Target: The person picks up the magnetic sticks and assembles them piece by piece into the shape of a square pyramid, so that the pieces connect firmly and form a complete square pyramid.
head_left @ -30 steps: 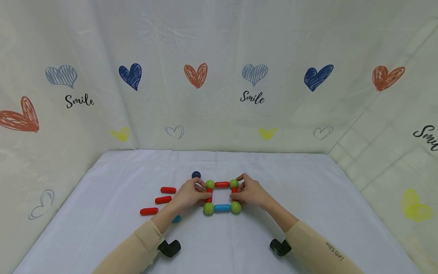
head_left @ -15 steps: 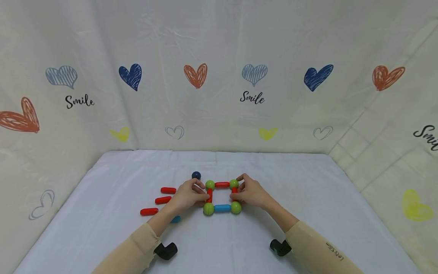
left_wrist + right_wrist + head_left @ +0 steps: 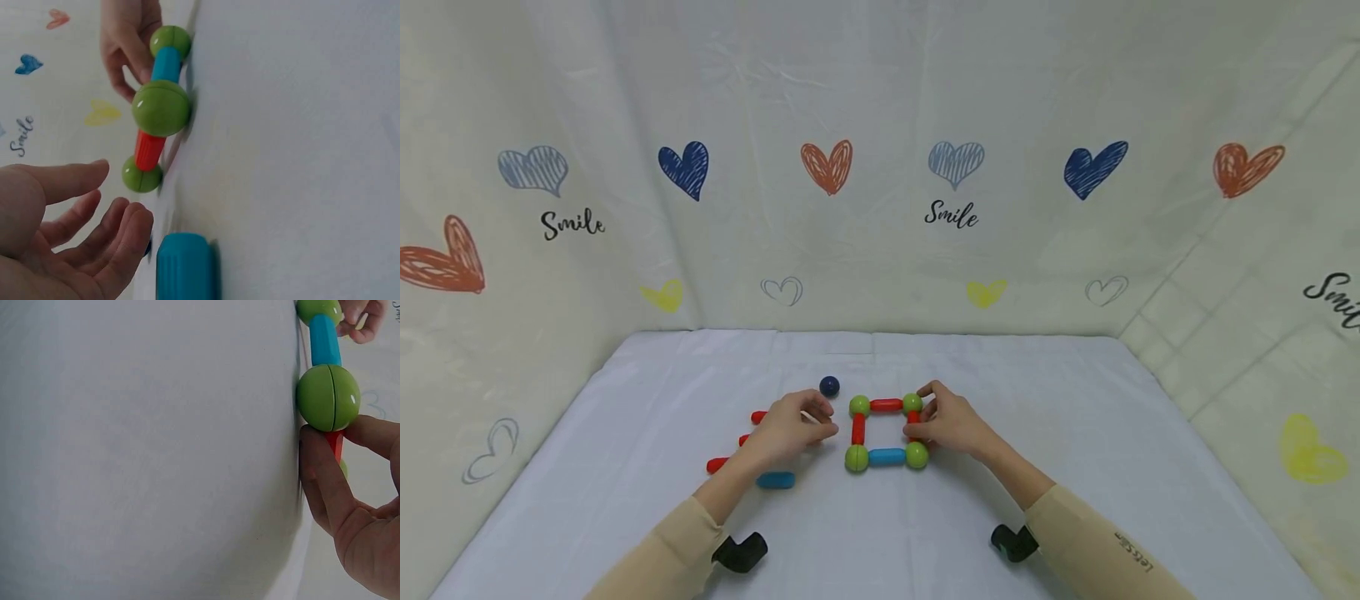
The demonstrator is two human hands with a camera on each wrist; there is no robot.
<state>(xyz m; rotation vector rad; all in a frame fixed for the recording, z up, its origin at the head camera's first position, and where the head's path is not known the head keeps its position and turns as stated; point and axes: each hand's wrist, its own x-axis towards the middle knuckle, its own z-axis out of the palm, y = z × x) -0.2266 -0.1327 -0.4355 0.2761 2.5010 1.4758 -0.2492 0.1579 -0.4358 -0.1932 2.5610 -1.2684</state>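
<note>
On the white-covered table lies a square frame of rods with a green ball [image 3: 856, 457] at each corner. Its near side is a blue rod [image 3: 887, 457]; the far rod [image 3: 887, 405] and left rod [image 3: 858, 429] are red. My right hand [image 3: 953, 423] pinches the red rod [image 3: 335, 445] on the right side between thumb and fingers, which partly cover it. Apart from the frame, to its left, is my left hand [image 3: 792, 425], fingers loosely bent and holding nothing. A loose blue rod [image 3: 775, 480] lies below that hand, also showing large in the left wrist view.
Several loose red rods [image 3: 717, 466] lie left of the frame, partly hidden by the left hand and forearm. A dark blue ball [image 3: 829, 386] rests beyond the left hand. Behind the table hangs a pale cloth [image 3: 880, 250] printed with hearts.
My left hand has let go of the frame's left red rod and moved left, uncovering more of the loose blue rod. The right hand and the frame stay in place.
</note>
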